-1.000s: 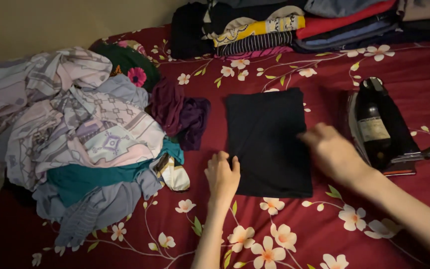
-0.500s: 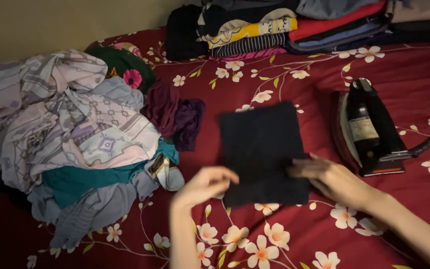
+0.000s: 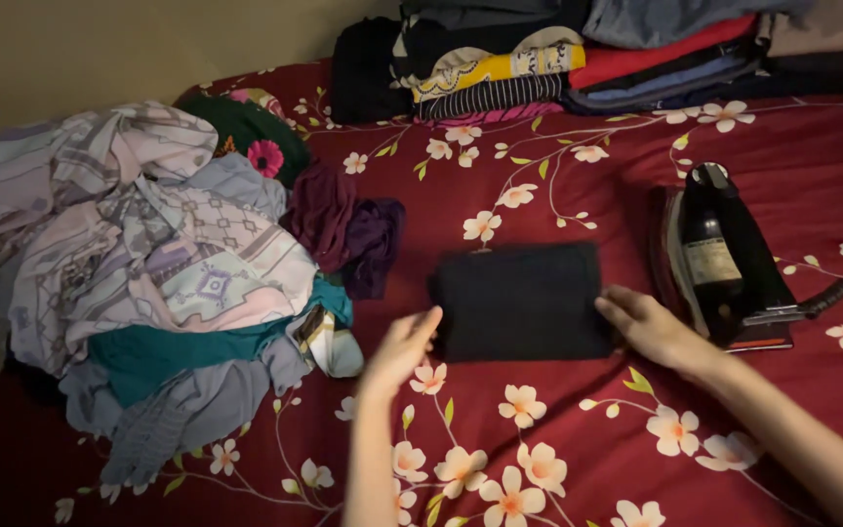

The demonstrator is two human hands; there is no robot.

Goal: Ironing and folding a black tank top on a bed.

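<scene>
A folded black cloth [image 3: 522,299] lies flat on the red flowered bedspread [image 3: 558,429]. My left hand [image 3: 400,349] hovers at its lower left corner, fingers apart, holding nothing. My right hand [image 3: 648,328] rests at the cloth's right edge, fingers stretched out and touching it. The cloth is now a short wide rectangle.
A black iron [image 3: 724,259] lies just right of my right hand, its cord running off to the right. A heap of unfolded clothes [image 3: 148,263] fills the left side, with purple garments [image 3: 348,229] beside it. Folded clothes [image 3: 558,59] are stacked along the far edge.
The black cloth was folded from a tall rectangle into a shorter, wider one. My left hand came off it to its lower left; my right hand moved to its right edge.
</scene>
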